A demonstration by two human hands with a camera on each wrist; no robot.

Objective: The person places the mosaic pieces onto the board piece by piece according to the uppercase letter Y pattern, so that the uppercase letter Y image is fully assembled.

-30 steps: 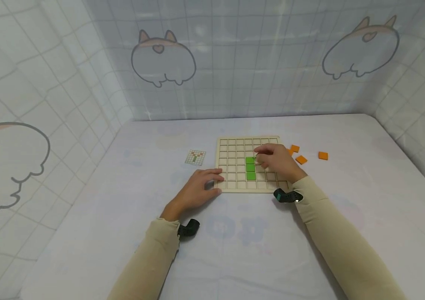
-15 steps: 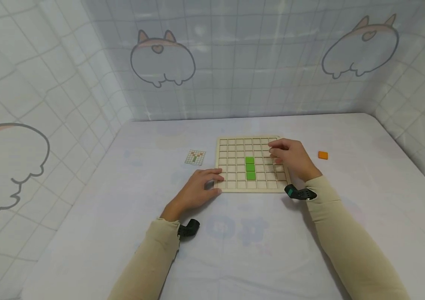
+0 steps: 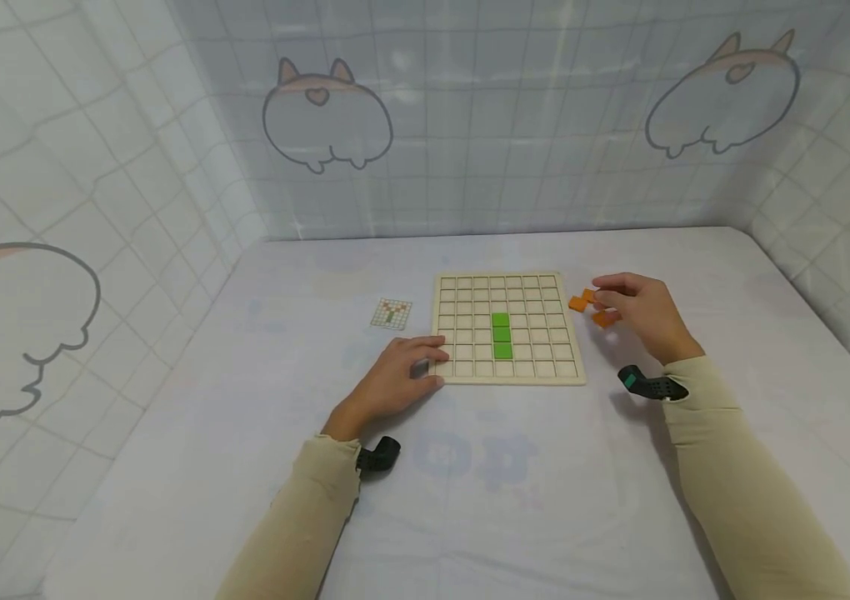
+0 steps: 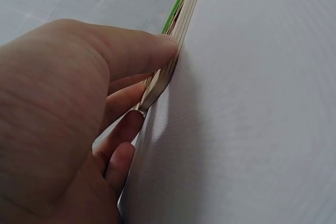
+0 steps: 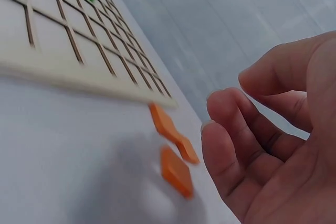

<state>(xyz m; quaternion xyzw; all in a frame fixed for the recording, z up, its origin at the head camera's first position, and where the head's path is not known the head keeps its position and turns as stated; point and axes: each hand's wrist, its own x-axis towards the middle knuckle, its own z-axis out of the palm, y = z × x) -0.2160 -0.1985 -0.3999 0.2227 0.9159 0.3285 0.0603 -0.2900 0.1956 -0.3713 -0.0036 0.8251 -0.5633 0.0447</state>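
Note:
My left hand (image 3: 401, 377) rests at the near left corner of a pale wooden grid board (image 3: 470, 380). In the left wrist view the thumb (image 4: 157, 51) touches the board's edge, with the other fingers along its side. Three green square tiles (image 3: 502, 335) stand in a column on the board. Right of the board, my right hand (image 3: 642, 312) hovers with loosely bent fingers and nothing between them. Under and beside its fingertips lie three orange tiles (image 3: 578, 304), which the right wrist view shows close together near the board's corner.
A small pattern card (image 3: 391, 314) with a grid and coloured squares lies left of the board. White cloth (image 3: 440, 517) covers the table. Behind stands a grid-patterned curtain (image 3: 470, 125) with cartoon animal drawings, and similar sheets hang at both sides.
My right hand has moved rightward from over the board, past its right edge. Three orange tiles it hid are visible again, while the far right orange tile is now hidden. The left hand stays put.

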